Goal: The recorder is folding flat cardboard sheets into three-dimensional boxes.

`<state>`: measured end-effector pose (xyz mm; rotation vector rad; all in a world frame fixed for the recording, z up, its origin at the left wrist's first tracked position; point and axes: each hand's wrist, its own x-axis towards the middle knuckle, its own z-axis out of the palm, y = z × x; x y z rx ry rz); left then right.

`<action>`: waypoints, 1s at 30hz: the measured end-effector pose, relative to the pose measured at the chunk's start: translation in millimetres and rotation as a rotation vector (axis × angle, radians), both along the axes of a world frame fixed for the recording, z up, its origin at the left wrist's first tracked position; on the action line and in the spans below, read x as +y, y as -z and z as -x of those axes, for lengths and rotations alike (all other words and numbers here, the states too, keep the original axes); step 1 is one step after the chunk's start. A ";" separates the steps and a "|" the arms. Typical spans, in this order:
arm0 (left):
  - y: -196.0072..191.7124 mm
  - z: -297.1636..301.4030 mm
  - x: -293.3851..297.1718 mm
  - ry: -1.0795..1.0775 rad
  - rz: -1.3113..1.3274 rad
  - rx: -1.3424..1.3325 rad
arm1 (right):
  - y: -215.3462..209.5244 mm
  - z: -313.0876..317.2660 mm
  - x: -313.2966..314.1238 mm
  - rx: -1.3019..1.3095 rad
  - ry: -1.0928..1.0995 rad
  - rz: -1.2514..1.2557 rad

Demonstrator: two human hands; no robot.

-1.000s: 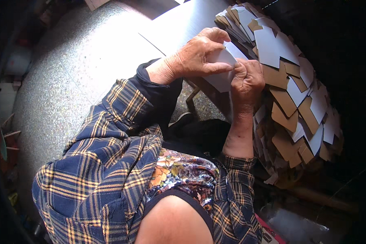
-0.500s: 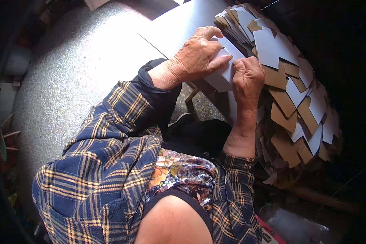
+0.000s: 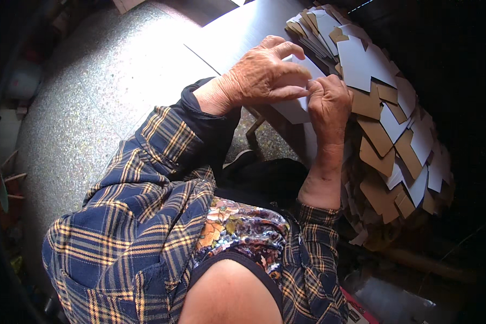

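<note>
Head view shows us pinching a white card blank (image 3: 294, 105) between both hands: left hand (image 3: 264, 75) fingers curled over its top, right hand (image 3: 329, 102) closed on its right edge. We judge it light, stiff, easily creased, best held by its edges. It sits just left of the stacked blanks (image 3: 394, 135); open speckled floor (image 3: 92, 108) lies left

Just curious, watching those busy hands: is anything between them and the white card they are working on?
Nothing visible. Both the left hand and the right hand already grip the white card directly; the stack of cut cards lies beside it, to the right.
</note>
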<state>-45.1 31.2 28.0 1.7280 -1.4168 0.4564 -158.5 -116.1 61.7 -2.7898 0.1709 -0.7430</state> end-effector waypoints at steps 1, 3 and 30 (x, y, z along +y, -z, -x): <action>-1.4 -0.6 1.0 0.012 -0.020 -0.033 | -0.7 -0.4 0.2 0.007 0.007 0.008; -3.5 -0.2 3.8 0.025 -0.025 -0.029 | -1.1 -0.7 0.7 0.019 0.019 0.028; 14.7 -15.3 1.6 0.027 -0.126 0.210 | 7.5 5.6 8.2 -0.109 -0.005 0.033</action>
